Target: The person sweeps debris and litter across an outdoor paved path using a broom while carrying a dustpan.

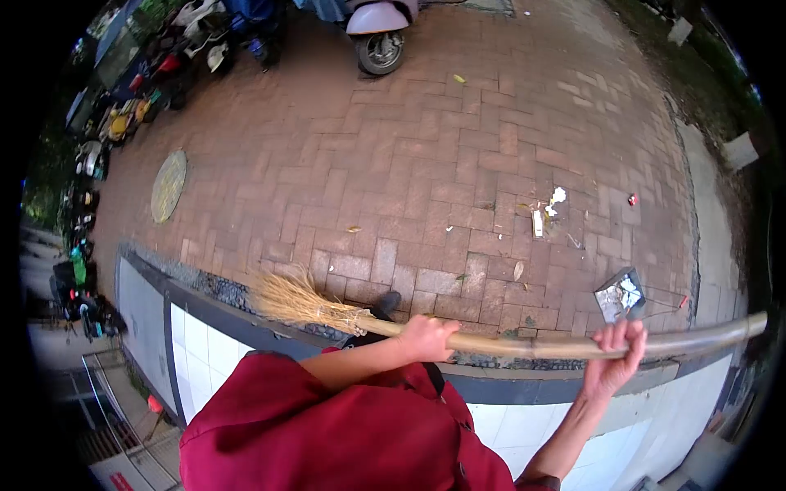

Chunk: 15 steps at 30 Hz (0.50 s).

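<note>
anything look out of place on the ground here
Yes: white scraps and a pale rectangular piece lie loose on the brick paving, outside the dustpan holding whitish litter. A small red item also lies stray, beyond the dustpan.

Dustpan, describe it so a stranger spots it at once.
On the brick paving, look just beyond the right hand gripping the broom handle. There sits the dustpan, a dark-edged open scoop. Unlike the loose litter nearby, it holds pale scraps.
</note>
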Motion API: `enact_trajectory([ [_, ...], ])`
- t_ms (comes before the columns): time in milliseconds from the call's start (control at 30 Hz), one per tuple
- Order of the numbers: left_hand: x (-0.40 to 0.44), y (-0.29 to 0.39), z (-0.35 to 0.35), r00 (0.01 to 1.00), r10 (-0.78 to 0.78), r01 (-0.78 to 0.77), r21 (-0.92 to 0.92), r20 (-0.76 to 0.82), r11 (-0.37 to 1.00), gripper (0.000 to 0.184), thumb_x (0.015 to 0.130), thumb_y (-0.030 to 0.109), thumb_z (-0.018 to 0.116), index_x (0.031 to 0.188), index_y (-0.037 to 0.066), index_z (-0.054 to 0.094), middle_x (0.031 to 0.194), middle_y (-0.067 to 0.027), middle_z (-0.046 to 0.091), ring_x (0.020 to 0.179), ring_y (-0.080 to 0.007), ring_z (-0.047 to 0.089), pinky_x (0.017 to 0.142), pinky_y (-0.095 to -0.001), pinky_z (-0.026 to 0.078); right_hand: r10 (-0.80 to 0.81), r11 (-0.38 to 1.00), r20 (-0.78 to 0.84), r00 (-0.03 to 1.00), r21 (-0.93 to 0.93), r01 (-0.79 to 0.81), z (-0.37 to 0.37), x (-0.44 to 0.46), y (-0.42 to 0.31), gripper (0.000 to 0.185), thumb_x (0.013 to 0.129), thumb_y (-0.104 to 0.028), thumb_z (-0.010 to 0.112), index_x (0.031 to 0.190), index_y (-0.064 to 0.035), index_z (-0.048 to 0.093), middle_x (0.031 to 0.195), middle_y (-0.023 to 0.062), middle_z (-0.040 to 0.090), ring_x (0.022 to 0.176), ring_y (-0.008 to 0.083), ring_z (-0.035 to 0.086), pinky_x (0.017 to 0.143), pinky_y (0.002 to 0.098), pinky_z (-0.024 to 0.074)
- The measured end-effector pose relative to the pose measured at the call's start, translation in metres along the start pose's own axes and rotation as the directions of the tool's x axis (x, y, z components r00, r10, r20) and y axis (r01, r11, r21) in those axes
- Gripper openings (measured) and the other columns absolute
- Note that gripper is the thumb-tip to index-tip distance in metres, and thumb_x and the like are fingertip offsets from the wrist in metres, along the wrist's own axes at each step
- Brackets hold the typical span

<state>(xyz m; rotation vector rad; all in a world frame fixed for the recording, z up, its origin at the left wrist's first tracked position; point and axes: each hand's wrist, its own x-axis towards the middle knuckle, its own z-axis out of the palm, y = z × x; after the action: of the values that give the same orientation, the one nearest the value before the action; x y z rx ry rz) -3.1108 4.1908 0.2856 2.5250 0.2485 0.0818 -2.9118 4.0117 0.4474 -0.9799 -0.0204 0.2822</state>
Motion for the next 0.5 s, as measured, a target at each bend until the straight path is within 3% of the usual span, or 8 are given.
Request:
enact_trajectory([
  [100,-0.008,0.018,0.040,0.991,0.072,-0.084,-0.110,-0.114,0.990,0.027,0.057,0.026,0.066,0.080,0.015,0.057,0.052,-0.0091,0.057,0.047,-0.0263,0.059,0.043,-0.0389,0.048,-0.001,1.000,0.129,0.992,0.001,0.000,-0.016,-0.010,-0.007,0.014,0.088,-0.021,0.051,0.083,-0.0110,0.043,0.056,-0.0020,0.034,0.048,0.0084,0.035,0.048,0.0240,0.0355],
  [233,0.041,0.100,0.078,0.934,0.321,-0.356,-0.305,-0.159,0.883,0.023,0.059,0.021,0.064,0.076,0.012,0.052,0.058,-0.0064,0.056,0.048,-0.0250,0.059,0.041,-0.0379,0.046,-0.219,0.976,-0.064,0.974,-0.001,0.220,-0.082,-0.033,-0.103,0.022,0.090,-0.016,0.047,0.070,-0.0129,0.037,0.055,-0.0045,0.026,0.046,0.0050,0.024,0.040,0.0205,0.0218],
  [267,0.050,0.131,0.085,0.902,0.402,-0.432,-0.359,-0.160,0.827,0.022,0.059,0.019,0.063,0.076,0.010,0.051,0.059,-0.0066,0.055,0.050,-0.0253,0.058,0.042,-0.0380,0.046,-0.294,0.954,-0.147,0.944,0.010,0.298,-0.108,-0.047,-0.138,0.024,0.090,-0.015,0.046,0.068,-0.0127,0.036,0.055,-0.0044,0.025,0.045,0.0047,0.023,0.039,0.0195,0.0208],
  [300,0.056,0.161,0.097,0.859,0.485,-0.507,-0.405,-0.166,0.761,0.022,0.060,0.017,0.062,0.076,0.008,0.051,0.060,-0.0068,0.055,0.051,-0.0256,0.058,0.043,-0.0381,0.046,-0.364,0.931,0.017,0.931,-0.032,0.364,-0.135,-0.069,-0.173,0.025,0.089,-0.013,0.046,0.068,-0.0125,0.033,0.056,-0.0042,0.025,0.046,0.0049,0.022,0.040,0.0183,0.0221],
  [333,0.064,0.188,0.110,0.813,0.564,-0.556,-0.480,-0.143,0.679,0.020,0.061,0.014,0.060,0.074,0.006,0.048,0.059,-0.0075,0.054,0.053,-0.0267,0.058,0.045,-0.0383,0.046,-0.481,0.875,-0.076,0.873,-0.103,0.473,-0.137,-0.093,-0.196,0.026,0.090,-0.012,0.044,0.067,-0.0129,0.031,0.057,-0.0040,0.025,0.046,0.0049,0.020,0.039,0.0185,0.0204],
  [367,0.071,0.215,0.116,0.771,0.612,-0.599,-0.529,-0.178,0.601,0.017,0.063,0.014,0.059,0.072,0.007,0.047,0.058,-0.0075,0.053,0.053,-0.0276,0.057,0.046,-0.0391,0.046,-0.525,0.831,-0.038,0.850,-0.237,0.503,-0.147,-0.120,-0.217,0.024,0.087,-0.014,0.049,0.070,-0.0122,0.033,0.058,-0.0028,0.028,0.049,0.0060,0.030,0.045,0.0179,0.0332],
  [400,0.077,0.238,0.126,0.711,0.674,-0.651,-0.551,-0.200,0.522,0.016,0.063,0.014,0.059,0.071,0.007,0.047,0.058,-0.0076,0.053,0.053,-0.0277,0.057,0.046,-0.0394,0.045,-0.536,0.832,-0.020,0.844,-0.185,0.524,-0.133,-0.143,-0.232,0.025,0.084,-0.020,0.048,0.062,-0.0122,0.039,0.052,-0.0002,0.030,0.045,0.0097,0.030,0.046,0.0248,0.0330],
  [500,0.092,0.305,0.160,0.534,0.828,-0.735,-0.577,-0.169,0.356,0.018,0.062,0.017,0.061,0.070,0.008,0.047,0.056,-0.0075,0.052,0.052,-0.0279,0.057,0.047,-0.0401,0.045,-0.737,0.669,-0.203,0.645,-0.359,0.651,-0.142,-0.206,-0.256,0.028,0.084,-0.017,0.045,0.059,-0.0119,0.034,0.052,0.0008,0.030,0.044,0.0109,0.031,0.046,0.0265,0.0303],
])
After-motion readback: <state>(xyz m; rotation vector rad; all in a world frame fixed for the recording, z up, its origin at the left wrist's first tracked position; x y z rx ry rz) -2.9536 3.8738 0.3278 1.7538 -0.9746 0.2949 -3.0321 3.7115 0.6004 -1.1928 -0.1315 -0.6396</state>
